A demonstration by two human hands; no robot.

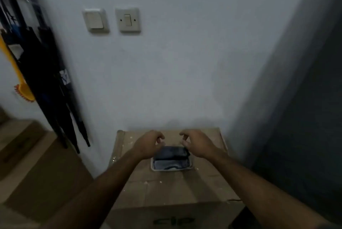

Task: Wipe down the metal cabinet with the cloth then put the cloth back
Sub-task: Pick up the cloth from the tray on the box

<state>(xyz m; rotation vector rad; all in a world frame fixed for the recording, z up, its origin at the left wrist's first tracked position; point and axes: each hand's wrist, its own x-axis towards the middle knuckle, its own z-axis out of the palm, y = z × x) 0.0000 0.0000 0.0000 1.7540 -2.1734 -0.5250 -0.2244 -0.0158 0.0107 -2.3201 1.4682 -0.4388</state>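
Note:
A folded dark blue-grey cloth [171, 156] lies in a small white tray [153, 166] on top of a cardboard box [166, 188]. My left hand [149, 142] hovers just above the cloth's far left corner, fingers curled and apart, holding nothing. My right hand [196, 142] hovers over the far right corner in the same pose; its fingertips are close to the cloth's edge, and contact is unclear. The dark grey metal cabinet [303, 99] stands at the right, its tall side running along the frame edge.
The box stands against a pale wall with two light switches [111, 20]. Black folded umbrellas [48, 80] and a yellow-handled brush [20, 84] hang at the left. More cardboard boxes [33, 164] sit at the lower left.

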